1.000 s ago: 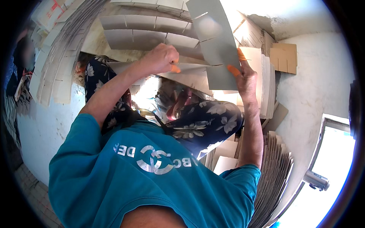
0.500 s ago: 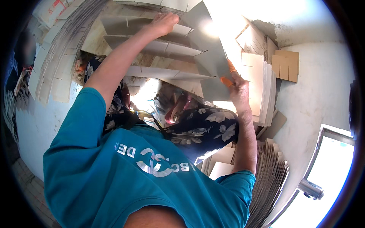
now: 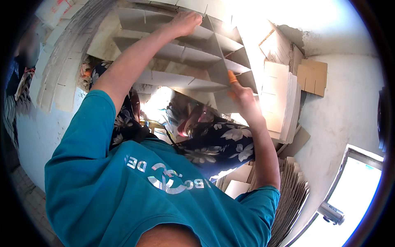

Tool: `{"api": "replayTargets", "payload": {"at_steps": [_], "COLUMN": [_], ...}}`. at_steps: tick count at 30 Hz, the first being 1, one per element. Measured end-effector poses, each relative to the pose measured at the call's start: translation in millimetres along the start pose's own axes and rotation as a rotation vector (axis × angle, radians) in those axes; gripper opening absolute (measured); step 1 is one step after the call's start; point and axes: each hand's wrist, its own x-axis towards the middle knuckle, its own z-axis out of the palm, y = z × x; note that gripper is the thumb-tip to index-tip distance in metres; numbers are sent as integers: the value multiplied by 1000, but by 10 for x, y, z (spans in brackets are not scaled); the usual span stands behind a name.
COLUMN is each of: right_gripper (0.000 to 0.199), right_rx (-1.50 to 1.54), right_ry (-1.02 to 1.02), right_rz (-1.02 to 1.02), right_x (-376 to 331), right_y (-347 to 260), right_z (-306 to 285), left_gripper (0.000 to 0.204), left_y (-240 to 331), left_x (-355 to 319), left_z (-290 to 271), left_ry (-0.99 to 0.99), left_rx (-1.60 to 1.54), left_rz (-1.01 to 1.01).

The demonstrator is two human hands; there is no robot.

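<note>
At the far left, a fanned stack of flat cardboard sheets (image 3: 53,78) leaned along the pale wall, and a second person's dark sleeve (image 3: 16,78) showed at the very left edge. The left hand (image 3: 186,22) was stretched far out and lay with bent fingers on the top edge of the cardboard divider grid (image 3: 193,61), gripping one of its upright strips near the far side. The grid itself, a set of long grey-brown strips slotted crosswise into each other, stood in the middle of the scene, beyond the dark flowered cloth (image 3: 218,140) over the person's lap. To its right, the right hand (image 3: 242,96) was closed on the near right corner of the grid, its fingers pinching the edge of a cross strip where an orange tip (image 3: 232,77) showed just above the knuckles; what that orange thing was could not be told. Further right, a thick block of flat cardboard pieces (image 3: 279,103) stood on edge, with a small brown piece (image 3: 312,76) against the white wall behind it. Nearer, at lower right, a ribbed pile of folded cardboard (image 3: 292,197) lay beside a bright window frame (image 3: 354,181).
</note>
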Motion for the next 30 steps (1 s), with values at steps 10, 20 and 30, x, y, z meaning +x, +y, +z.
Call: {"api": "replayTargets", "payload": {"at_steps": [10,20,30], "right_gripper": [40,92,21], "right_rx": [-417,-832,-382], "right_ry": [763,443,1063], "right_rz": [457,1043,455], "right_x": [-564,-1570,-1240], "right_y": [936,1938,1109], "right_z": [-279,136,-686], "left_gripper": [43,45,41], "left_y": [287,604,554], "left_x": [-567,-1504,-1893], "left_z": [-715,-828,-650], "left_ry": [187,293,202], "left_rx": [-56,71,-195], "left_rz": [-18,153,36]}}
